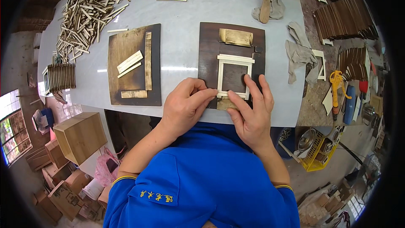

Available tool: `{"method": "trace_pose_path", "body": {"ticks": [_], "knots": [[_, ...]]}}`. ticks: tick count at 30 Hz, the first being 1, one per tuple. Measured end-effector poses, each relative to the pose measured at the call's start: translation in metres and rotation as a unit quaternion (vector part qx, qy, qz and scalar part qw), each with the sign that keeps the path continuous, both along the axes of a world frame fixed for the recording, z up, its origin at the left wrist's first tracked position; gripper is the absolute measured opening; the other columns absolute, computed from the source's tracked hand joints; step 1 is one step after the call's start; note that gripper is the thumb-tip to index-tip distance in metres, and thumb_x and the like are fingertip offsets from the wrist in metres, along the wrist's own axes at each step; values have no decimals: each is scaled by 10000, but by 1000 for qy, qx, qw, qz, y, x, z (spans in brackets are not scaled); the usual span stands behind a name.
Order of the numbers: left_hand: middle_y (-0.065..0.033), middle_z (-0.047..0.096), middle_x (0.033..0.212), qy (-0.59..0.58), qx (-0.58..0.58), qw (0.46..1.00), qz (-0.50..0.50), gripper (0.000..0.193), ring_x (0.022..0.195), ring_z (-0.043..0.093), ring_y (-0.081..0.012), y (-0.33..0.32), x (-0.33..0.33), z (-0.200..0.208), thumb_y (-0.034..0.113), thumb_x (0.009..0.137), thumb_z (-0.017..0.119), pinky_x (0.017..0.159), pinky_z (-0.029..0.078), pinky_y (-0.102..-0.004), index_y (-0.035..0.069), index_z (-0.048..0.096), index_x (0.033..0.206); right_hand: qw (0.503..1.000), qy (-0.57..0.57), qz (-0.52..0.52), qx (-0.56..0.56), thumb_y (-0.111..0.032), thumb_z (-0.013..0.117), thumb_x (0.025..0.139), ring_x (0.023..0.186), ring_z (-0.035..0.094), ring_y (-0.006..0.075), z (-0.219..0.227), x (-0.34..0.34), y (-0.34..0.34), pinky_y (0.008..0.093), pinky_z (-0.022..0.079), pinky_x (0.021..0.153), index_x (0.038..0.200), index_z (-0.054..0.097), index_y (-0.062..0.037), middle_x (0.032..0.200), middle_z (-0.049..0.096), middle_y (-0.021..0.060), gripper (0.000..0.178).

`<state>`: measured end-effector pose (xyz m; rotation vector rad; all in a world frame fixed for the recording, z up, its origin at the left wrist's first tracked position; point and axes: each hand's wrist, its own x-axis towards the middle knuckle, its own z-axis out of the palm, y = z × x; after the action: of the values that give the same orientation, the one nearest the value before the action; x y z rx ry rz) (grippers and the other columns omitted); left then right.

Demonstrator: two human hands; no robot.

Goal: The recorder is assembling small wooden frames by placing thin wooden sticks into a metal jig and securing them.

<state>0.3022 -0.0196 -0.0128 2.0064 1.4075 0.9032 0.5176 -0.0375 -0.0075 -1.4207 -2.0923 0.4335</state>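
Observation:
A small pale wooden frame (220,76) lies on a dark brown board (209,42) near the table's front edge. A thin strip runs along its lower end. My left hand (182,103) is closed, with thumb and forefinger pinched at the frame's lower left corner. My right hand (254,112) grips the frame's lower right part, one finger on the lower strip and others along the right side. Wooden blocks sit on the board: a scorched one (237,37) above the frame and another (225,104) below it, partly hidden by my right hand.
Left of the frame, a second board (120,50) carries wooden guides and loose pale strips (130,61). A heap of sticks (86,14) covers the far left. A brush (266,2), a grey cloth (299,52) and stacked dark panels (348,19) are on the right.

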Motion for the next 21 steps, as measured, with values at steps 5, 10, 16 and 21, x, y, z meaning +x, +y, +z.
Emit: {"method": "trace_pose_path", "body": {"ticks": [5, 10, 16, 21], "knots": [[-68, 646, 974, -12, -8, 1000, -12, 207, 723, 576, -176, 1, -3, 5, 3, 862, 764, 615, 478, -281, 65, 776, 1059, 1000, -20, 2, 6, -147, 761, 884, 1500, 369, 387, 2, -3, 3, 506, 341, 1143, 1231, 747, -140, 1540, 528, 163, 347], [-89, 685, 992, -59, -135, 989, -8, 265, 703, 578, -153, 1, -10, 33, -23, 886, 741, 621, 483, -259, 30, 763, 1144, 999, -45, -14, 23, -167, 725, 926, 1509, 369, 390, 1, -4, 5, 490, 320, 1161, 1168, 771, -143, 1527, 560, 134, 248], [-92, 713, 978, -166, -301, 939, -7, 310, 691, 581, -113, 3, -16, 51, -43, 909, 716, 633, 486, -231, -10, 737, 1217, 998, -44, -20, 36, -132, 720, 908, 1506, 386, 376, 1, -1, 7, 485, 335, 1137, 1122, 776, -142, 1497, 595, 119, 222], [-90, 711, 959, -201, -345, 917, 1, 310, 699, 582, -98, 3, -13, 49, -40, 910, 719, 639, 487, -224, -27, 731, 1220, 998, -46, -23, 37, -127, 718, 903, 1503, 394, 380, 1, 4, 6, 487, 335, 1139, 1116, 773, -137, 1491, 601, 116, 221]]}}
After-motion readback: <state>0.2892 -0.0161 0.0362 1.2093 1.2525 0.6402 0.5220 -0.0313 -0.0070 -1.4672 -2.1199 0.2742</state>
